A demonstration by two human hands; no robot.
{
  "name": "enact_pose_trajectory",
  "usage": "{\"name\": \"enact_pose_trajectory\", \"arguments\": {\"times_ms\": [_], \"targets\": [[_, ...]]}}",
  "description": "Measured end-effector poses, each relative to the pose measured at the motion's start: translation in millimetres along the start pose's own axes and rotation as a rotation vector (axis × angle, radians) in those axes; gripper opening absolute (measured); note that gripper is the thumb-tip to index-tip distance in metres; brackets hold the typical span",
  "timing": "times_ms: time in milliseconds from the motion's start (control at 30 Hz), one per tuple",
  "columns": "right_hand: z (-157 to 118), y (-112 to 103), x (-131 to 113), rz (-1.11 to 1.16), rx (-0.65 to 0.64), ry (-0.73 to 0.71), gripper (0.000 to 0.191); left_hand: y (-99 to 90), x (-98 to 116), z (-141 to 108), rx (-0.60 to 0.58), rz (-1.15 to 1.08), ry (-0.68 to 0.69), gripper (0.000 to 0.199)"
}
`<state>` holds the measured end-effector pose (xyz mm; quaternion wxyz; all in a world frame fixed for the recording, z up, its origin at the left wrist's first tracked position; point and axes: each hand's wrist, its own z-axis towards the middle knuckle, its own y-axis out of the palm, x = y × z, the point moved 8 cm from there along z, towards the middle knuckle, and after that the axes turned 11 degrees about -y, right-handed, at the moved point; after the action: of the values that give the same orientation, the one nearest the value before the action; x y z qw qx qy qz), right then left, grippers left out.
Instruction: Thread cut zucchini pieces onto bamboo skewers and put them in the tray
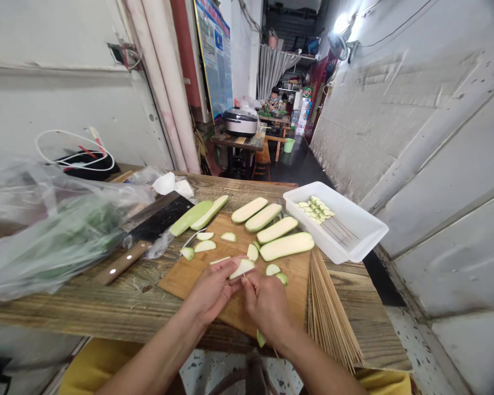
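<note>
Holding zucchini slice point(242, 269), both hands point(212, 291) point(267, 303)

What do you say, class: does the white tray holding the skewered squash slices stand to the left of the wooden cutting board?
No: the head view shows the white plastic tray standing to the right of the wooden cutting board. It does hold the skewered squash slices.

Left hand point(212, 291), right hand point(267, 307): both pinching one peeled zucchini slice point(242, 269) above a wooden cutting board point(296, 285). Also: further zucchini slices point(286, 247) on board; cleaver point(156, 222), white plastic tray point(346, 247) holding skewered slices, fanned bamboo skewers point(329, 312), all on plank table point(374, 323).
</note>
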<state>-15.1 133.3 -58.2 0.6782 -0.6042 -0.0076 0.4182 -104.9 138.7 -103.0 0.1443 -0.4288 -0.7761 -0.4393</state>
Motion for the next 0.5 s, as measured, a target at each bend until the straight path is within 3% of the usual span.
{"name": "enact_pose_trajectory", "arguments": {"times_ms": [200,333,433,500], "targets": [[6,-1,0,0.013,-0.038,0.031,0.026,1.7,-3,3,-0.022,-0.021,-0.007,0.017],[5,-14,-1,0.068,-0.092,0.013,0.027,-3.5,-1,5,-0.009,-0.034,-0.03,0.017],[-17,-32,12,0.143,-0.019,0.08,0.033,-13.1,5,5,0.038,-0.114,0.003,0.015],[-42,-33,24,0.301,0.002,0.145,0.041,-18.9,9,5,0.073,-0.152,0.04,0.015]]}}
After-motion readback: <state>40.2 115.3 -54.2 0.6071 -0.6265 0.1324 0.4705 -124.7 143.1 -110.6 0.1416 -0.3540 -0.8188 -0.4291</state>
